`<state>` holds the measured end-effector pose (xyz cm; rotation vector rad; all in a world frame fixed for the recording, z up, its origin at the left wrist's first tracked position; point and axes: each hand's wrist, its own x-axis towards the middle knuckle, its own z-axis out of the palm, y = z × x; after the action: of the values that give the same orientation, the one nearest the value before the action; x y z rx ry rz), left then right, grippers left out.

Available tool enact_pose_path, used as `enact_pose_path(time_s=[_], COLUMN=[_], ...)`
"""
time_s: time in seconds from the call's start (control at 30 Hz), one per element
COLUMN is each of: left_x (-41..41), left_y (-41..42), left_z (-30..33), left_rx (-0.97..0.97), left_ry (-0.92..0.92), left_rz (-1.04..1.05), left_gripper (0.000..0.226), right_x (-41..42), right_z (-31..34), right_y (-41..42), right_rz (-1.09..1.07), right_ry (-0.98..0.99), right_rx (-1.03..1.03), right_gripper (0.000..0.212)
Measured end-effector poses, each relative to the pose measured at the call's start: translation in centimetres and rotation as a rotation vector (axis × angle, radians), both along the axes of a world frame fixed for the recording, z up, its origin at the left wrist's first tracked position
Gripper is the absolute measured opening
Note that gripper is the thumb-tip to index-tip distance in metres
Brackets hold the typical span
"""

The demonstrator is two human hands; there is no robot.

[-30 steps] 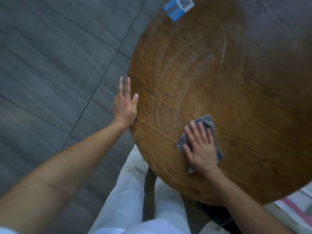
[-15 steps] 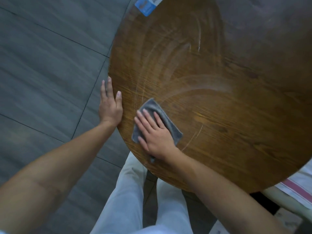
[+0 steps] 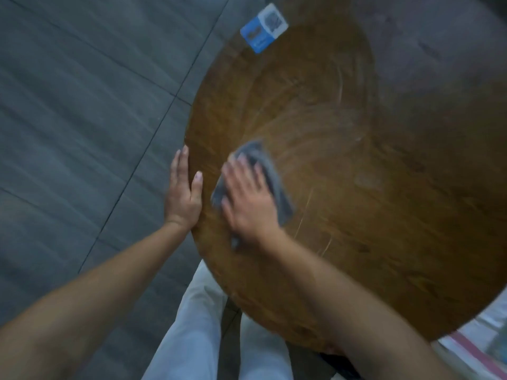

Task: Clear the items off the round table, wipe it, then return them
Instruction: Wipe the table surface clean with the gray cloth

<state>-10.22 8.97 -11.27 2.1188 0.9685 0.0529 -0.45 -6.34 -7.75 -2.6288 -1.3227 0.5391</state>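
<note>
Since earlier, right hand (image 3: 251,200), flat, pressed grey cloth (image 3: 270,174) further up round table (image 3: 356,201); left hand (image 3: 183,193) stays open against its rim, below a blue sticker (image 3: 263,28).

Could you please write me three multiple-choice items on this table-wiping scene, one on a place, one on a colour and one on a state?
1. Where is the left hand?
A. at the table's edge
B. on the sticker
C. on the cloth

2. What colour is the cloth?
A. red
B. grey
C. yellow

3. What is the right hand doing?
A. hanging idle
B. lifting the sticker
C. pressing the cloth flat

Answers: 1 A, its palm and straight fingers lie against the rim; 2 B, grey fabric shows around the fingers; 3 C, spread fingers lie on the cloth on the tabletop.
</note>
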Motion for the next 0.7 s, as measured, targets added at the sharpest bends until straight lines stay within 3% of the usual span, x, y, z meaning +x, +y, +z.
enact_pose_path(time_s=[0.07,0.13,0.2,0.3,0.37,0.43,0.6,0.7], left_x=[0.1,0.1,0.1,0.1,0.0,0.0,-0.3,-0.1], left_y=[0.1,0.0,-0.1,0.0,-0.1,-0.1,0.2,0.1], left_z=[0.0,0.1,0.0,-0.2,-0.3,-0.3,-0.5,-0.3], left_rx=[-0.028,-0.038,-0.03,-0.015,-0.011,-0.013,-0.039,-0.04], left_ry=[-0.032,-0.012,0.007,0.007,0.003,0.007,-0.02,-0.014], left_rz=[0.009,0.025,0.033,0.032,0.033,0.035,0.028,0.026], left_gripper=[0.062,0.063,0.063,0.064,0.064,0.062,0.061,0.059], right_x=[-1.0,3.7,10.2,20.9,23.7,21.1,2.3,-4.2], right_z=[-0.2,-0.8,-1.3,-1.3,-0.9,-0.9,-0.6,-0.2], right_y=[-2.7,-4.3,-4.5,-3.1,-0.9,1.6,0.3,-5.1], right_rz=[0.255,0.324,0.056,-0.565,-0.758,-0.645,0.16,0.282], right_ry=[0.007,0.012,-0.035,-0.151,-0.11,-0.104,0.019,0.053], right_rx=[0.008,0.05,0.012,-0.075,-0.084,-0.045,0.048,0.019], right_gripper=[0.069,0.07,0.073,0.076,0.077,0.076,0.066,0.062])
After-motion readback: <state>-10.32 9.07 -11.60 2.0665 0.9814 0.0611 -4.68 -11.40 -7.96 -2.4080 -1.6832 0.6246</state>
